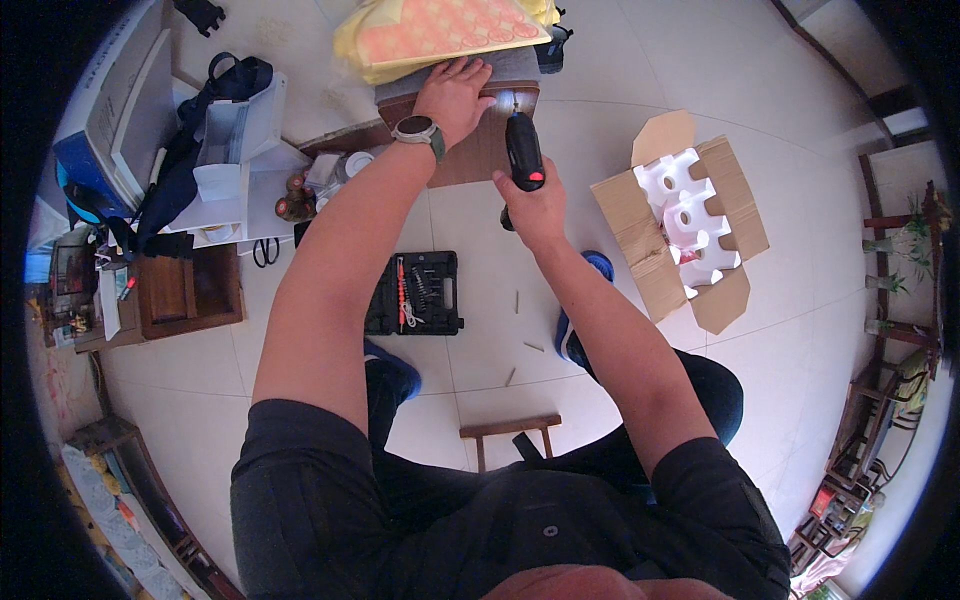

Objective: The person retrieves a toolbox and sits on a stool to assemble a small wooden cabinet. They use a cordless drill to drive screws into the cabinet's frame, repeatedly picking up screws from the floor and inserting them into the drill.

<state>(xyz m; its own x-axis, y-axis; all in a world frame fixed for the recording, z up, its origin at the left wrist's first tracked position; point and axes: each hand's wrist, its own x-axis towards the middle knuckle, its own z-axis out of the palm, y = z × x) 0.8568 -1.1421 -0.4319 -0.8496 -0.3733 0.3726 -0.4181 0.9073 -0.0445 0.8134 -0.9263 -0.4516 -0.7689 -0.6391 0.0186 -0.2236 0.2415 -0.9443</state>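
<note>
A black cordless screwdriver (522, 148) is gripped in my right hand (536, 208), my fingers wrapped round its handle. Its bit points away from me, at the right part of a brown wooden piece (475, 150) with a grey top, where a bright patch of light falls. Whether the bit touches the wood I cannot make out. My left hand (457, 100), with a watch on the wrist, lies with fingers spread on the same piece. Just beyond my fingers, a yellow and pink package (440, 35) rests on the grey top.
A black tool case (460, 290) lies open between my feet, bits inside. Three thin pale rods (517, 301) are scattered on the tiles. To the right stands an open cardboard carton (628, 240) with white foam. A small wooden stool (510, 426) is near me; white shelving (225, 180) stands left.
</note>
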